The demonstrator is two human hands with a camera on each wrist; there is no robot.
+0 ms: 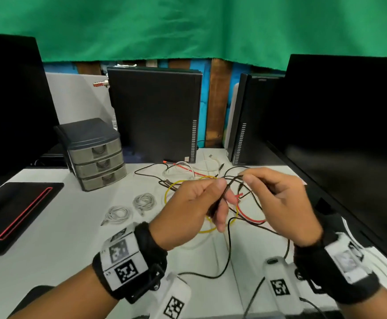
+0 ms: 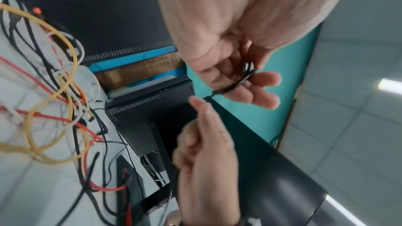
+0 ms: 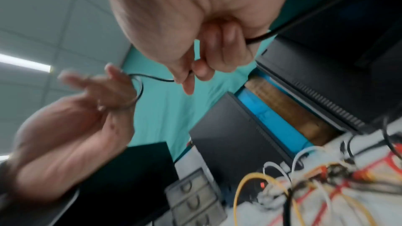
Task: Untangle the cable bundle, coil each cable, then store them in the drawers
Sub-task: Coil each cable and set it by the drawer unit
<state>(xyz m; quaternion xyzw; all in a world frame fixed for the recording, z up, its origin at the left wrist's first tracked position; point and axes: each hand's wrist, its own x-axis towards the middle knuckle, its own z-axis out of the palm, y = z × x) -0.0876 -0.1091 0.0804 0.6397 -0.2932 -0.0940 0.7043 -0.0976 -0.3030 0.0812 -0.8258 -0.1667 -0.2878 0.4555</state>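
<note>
Both hands are raised over the white table (image 1: 56,245) and share one thin black cable (image 1: 230,245). My left hand (image 1: 213,196) grips small loops of it between thumb and curled fingers, seen also in the left wrist view (image 2: 237,83). My right hand (image 1: 248,180) pinches the same cable between thumb and forefinger, just right of the left hand. Its free length trails down to the table's front edge. Beneath the hands lies a tangle with a yellow cable (image 1: 207,230), a red cable (image 1: 250,219) and white ones. The grey three-drawer unit (image 1: 98,157) stands at back left, all drawers closed.
Two coiled light-grey cables (image 1: 144,201) (image 1: 116,215) lie left of the tangle. Dark monitors stand at the left (image 1: 10,107) and right (image 1: 339,134). Two black computer towers (image 1: 153,111) (image 1: 245,120) line the back. A black monitor base with a red stripe (image 1: 19,212) sits front left.
</note>
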